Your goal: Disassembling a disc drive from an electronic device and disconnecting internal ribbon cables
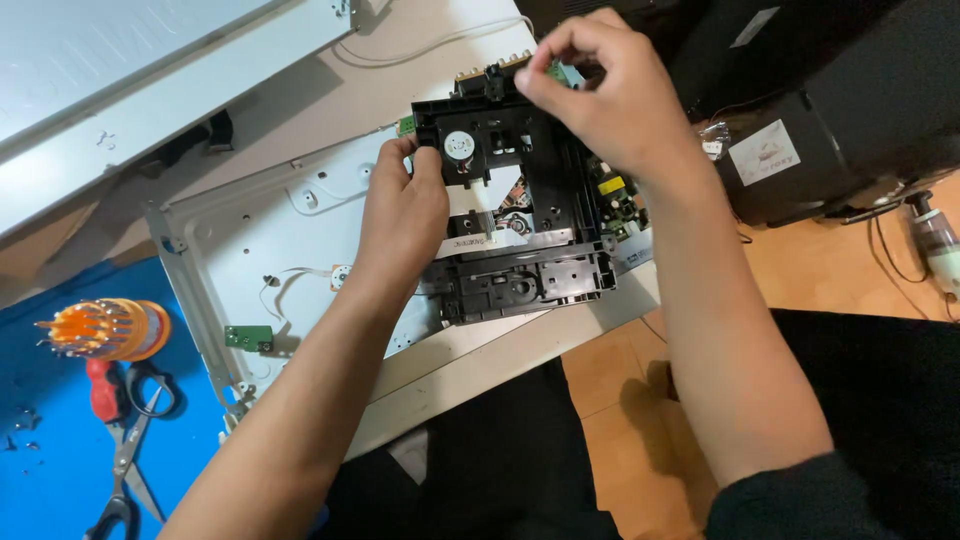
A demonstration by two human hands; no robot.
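Pale table (470, 375) bears metal chassis (300, 215), blue mat (60, 450).

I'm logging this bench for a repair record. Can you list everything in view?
drive mechanism: one, black plastic, centre, on the metal chassis
metal chassis: one, silver-white, on the table
small circuit board: one, green, chassis lower left
bit holder: one, orange, on the blue mat
scissors: one, black handles, blue mat
black box: one, upper right
left hand: grips the mechanism's left edge
right hand: pinches at its top edge
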